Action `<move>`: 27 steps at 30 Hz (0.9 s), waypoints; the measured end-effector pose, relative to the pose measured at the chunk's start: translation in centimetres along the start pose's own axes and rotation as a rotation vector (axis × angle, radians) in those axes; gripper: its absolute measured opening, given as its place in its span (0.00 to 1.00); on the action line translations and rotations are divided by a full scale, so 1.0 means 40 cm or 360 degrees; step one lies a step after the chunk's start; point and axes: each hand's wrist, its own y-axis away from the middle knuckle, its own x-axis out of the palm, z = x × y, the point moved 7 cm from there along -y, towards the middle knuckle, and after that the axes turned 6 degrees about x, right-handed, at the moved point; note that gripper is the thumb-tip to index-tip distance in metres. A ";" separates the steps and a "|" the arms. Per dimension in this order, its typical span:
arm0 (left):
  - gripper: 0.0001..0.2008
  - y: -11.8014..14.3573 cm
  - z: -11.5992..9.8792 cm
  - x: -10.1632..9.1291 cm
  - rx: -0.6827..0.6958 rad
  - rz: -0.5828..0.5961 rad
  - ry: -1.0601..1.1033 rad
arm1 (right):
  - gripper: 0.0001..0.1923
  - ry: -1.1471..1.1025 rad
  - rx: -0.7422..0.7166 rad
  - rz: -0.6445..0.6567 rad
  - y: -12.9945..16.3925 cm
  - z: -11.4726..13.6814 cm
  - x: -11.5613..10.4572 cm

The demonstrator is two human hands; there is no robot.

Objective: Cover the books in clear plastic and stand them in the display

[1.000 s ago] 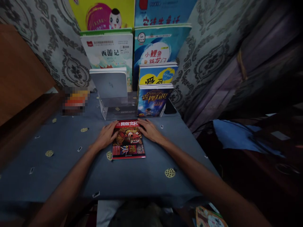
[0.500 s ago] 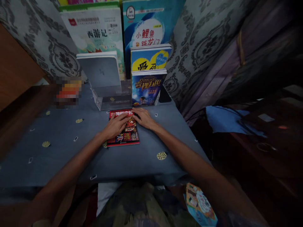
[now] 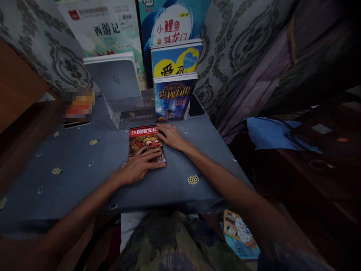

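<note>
- Fingers of the left hand (image 3: 139, 165) lie spread, flat on the red magazine (image 3: 146, 145); right hand (image 3: 170, 136) touches its top corner, open.
- Magazine lies on the blue tablecloth (image 3: 84, 180), before the clear stand (image 3: 131, 116).
- It looks thin, light, floppy; better to take it by an edge.

I see both my forearms bare right up to the frame edge, with no sleeves, watch, rings or gloves on the left hand (image 3: 138, 167) or right hand (image 3: 170, 136). Below them my lap shows camouflage-patterned trousers (image 3: 175, 244) in dull green and brown blotches.
</note>
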 end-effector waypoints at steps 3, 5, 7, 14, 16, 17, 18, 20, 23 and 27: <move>0.35 0.004 -0.007 0.002 0.0000 -0.0019 -0.0006 | 0.21 0.0057 0.0017 0.0018 0.002 0.008 -0.002; 0.35 0.007 -0.005 0.005 -0.0013 -0.0026 -0.0009 | 0.20 0.0115 0.0042 0.0004 0.004 0.016 -0.007; 0.34 0.011 -0.003 0.006 -0.0024 -0.0048 0.0000 | 0.19 0.0172 0.0045 -0.0021 0.010 0.029 -0.012; 0.26 0.024 -0.011 -0.006 -0.0048 -0.0182 0.0038 | 0.19 0.0160 -0.0131 0.0023 0.086 0.097 -0.011; 0.26 0.028 -0.011 -0.005 -0.0047 -0.0193 0.0038 | 0.19 0.0127 -0.0186 0.0022 0.124 0.120 -0.014; 0.26 0.031 -0.010 -0.003 -0.0049 -0.0192 0.0039 | 0.19 0.0112 -0.0211 0.0025 0.144 0.130 -0.016; 0.26 0.035 -0.009 -0.001 -0.0049 -0.0195 0.0042 | 0.19 0.0099 -0.0237 0.0033 0.164 0.140 -0.017; 0.24 0.045 -0.005 0.003 -0.0060 -0.0204 0.0044 | 0.19 0.0071 -0.0286 0.0051 0.200 0.158 -0.020; 0.22 0.066 0.000 0.007 -0.0098 -0.0225 0.0036 | 0.20 0.0031 -0.0328 0.0078 0.241 0.175 -0.024; 0.24 0.105 -0.002 0.005 -0.0105 -0.0218 0.0011 | 0.20 0.0044 -0.0343 0.0129 0.268 0.186 -0.024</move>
